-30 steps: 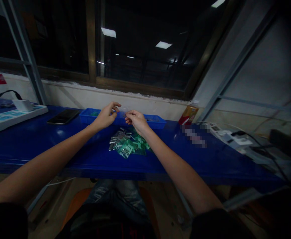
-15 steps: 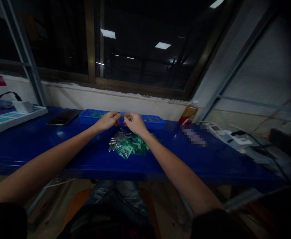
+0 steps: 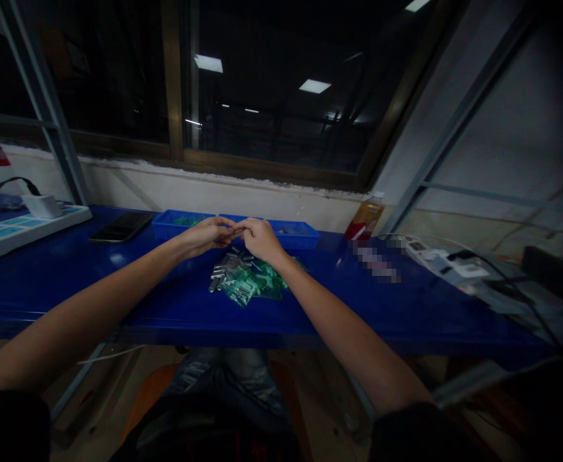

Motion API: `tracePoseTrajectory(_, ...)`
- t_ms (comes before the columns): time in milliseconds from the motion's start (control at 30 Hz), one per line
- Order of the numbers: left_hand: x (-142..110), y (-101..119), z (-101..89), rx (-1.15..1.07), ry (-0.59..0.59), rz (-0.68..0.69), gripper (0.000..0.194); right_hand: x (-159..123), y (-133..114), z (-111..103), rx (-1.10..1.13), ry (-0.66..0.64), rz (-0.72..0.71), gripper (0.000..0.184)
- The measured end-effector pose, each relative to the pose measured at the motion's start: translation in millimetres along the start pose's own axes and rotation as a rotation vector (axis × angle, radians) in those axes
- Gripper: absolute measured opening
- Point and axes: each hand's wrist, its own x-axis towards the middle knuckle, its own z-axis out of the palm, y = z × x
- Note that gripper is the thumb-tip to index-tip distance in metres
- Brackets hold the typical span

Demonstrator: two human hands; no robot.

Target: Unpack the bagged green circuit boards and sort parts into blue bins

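My left hand (image 3: 210, 233) and my right hand (image 3: 258, 236) meet fingertip to fingertip above the blue table (image 3: 175, 298). The fingers of both are bent and pinched together; whatever lies between them is too small and dark to make out. Just below the hands is a heap of small green plastic packets (image 3: 242, 285), with several silvery metal cylinders (image 3: 217, 273) at its left side. Behind the hands stand a left blue bin (image 3: 163, 230) with green pieces in it and a right blue bin (image 3: 305, 240) with small pieces, both partly covered by my hands.
A black phone (image 3: 121, 228) lies on the left, beside a white power strip (image 3: 76, 218) with a plug. At the back right stands a red and yellow carton (image 3: 365, 221). Another power strip (image 3: 459, 273) with cables is farther right. A window runs behind the table.
My fingertips have come closer together and now overlap. The left fingers have straightened a little and reach toward the right hand. The heap and bins stay put.
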Motion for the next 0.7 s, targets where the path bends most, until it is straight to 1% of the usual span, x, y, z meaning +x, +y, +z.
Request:
tracePoseTrajectory(67,2,-1,0.0,0.031,0.067,0.076,0.021,2,2,2,0.074,0.037,0.062,0.038)
tracePoseTrajectory(100,4,-2,-0.7,0.069,0.114,0.120,0.022,3,4,4,0.138,0.062,0.124,0.036)
tracePoseTrajectory(167,7,-2,-3.3,0.198,0.206,0.230,0.024,7,7,8,0.311,0.102,0.300,0.030)
tracePoseTrajectory(233,9,-2,-6.3,0.368,0.284,0.369,0.022,9,10,10,0.486,0.117,0.485,0.020)
tracePoseTrajectory(267,8,-1,-7.4,0.454,0.319,0.446,0.020,10,11,10,0.555,0.122,0.562,0.019)
tracePoseTrajectory(333,5,0,-7.7,0.622,0.364,0.602,0.016,9,9,9,0.664,0.116,0.653,0.032)
tracePoseTrajectory(400,1,2,-5.2,0.773,0.345,0.750,0.015,7,5,6,0.771,0.066,0.679,0.044)
tracePoseTrajectory(433,-1,2,-3.3,0.834,0.317,0.817,0.015,5,2,4,0.827,0.035,0.673,0.045)
tracePoseTrajectory(500,-3,1,0.5,0.912,0.259,0.920,0.016,3,-3,3,0.918,0.014,0.641,0.039)
tracePoseTrajectory(533,-4,1,1.9,0.936,0.240,0.947,0.016,3,-4,2,0.936,0.030,0.621,0.033)
tracePoseTrajectory(600,-2,-1,3.1,0.976,0.210,0.959,0.016,4,-3,3,0.900,0.084,0.583,0.020)
tracePoseTrajectory(700,1,-4,0.8,1.040,0.140,0.881,0.017,8,7,1,0.715,0.199,0.524,0.011)
